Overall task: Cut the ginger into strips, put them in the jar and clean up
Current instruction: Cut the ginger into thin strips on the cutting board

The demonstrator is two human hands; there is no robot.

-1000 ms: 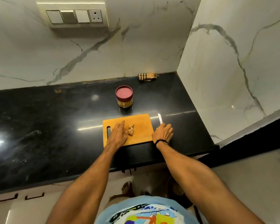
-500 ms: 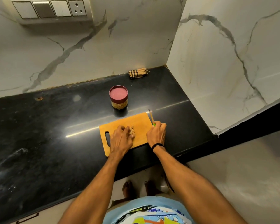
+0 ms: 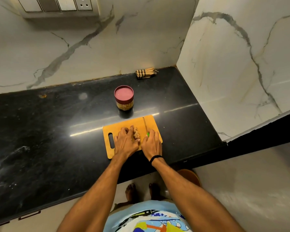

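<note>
A knobbly brown piece of ginger (image 3: 136, 135) lies on the wooden cutting board (image 3: 122, 126) near the front edge of the black counter. My left hand (image 3: 126, 142) presses on the ginger from the left, fingers curled over it. My right hand (image 3: 151, 143) grips a knife (image 3: 145, 123) by its green handle; the blade points away from me, just right of the ginger. A small jar (image 3: 124, 97) with a red lid stands closed behind the board.
A folded checked cloth (image 3: 145, 73) lies at the back of the black counter (image 3: 40, 131), by the corner of the marble walls. A switch panel (image 3: 55, 5) hangs on the back wall. The counter ends just right of the board.
My right hand picked the knife up off the counter and brought it over the board beside the ginger. My left hand closed over the ginger. The camera view dipped lower.
</note>
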